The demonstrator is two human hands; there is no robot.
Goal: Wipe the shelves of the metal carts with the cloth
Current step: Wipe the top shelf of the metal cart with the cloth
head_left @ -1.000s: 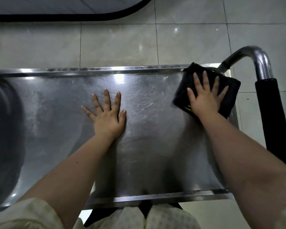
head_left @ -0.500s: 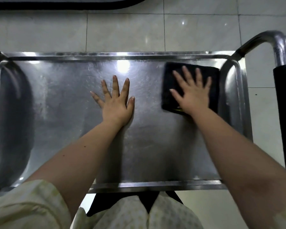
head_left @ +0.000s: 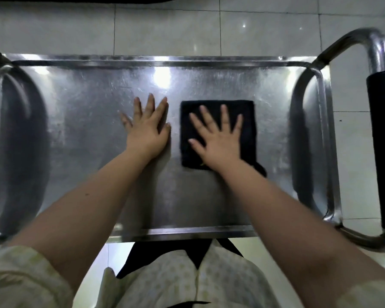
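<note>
Top shelf (head_left: 80,121) of metal cart: wiping in progress, judged partway. Black folded cloth (head_left: 249,121) flat mid-shelf, right of centre, pressed under spread right hand (head_left: 218,141), not pinched. Left hand (head_left: 147,130) spread flat just beside, bracing. Lower shelves unseen, presumably outstanding.

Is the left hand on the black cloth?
No, the left hand lies flat on the bare shelf, and the right hand presses the cloth.

Bare shelf (head_left: 87,121) left of left hand (head_left: 146,132); right, handle tube (head_left: 302,130) perhaps blocks
</note>
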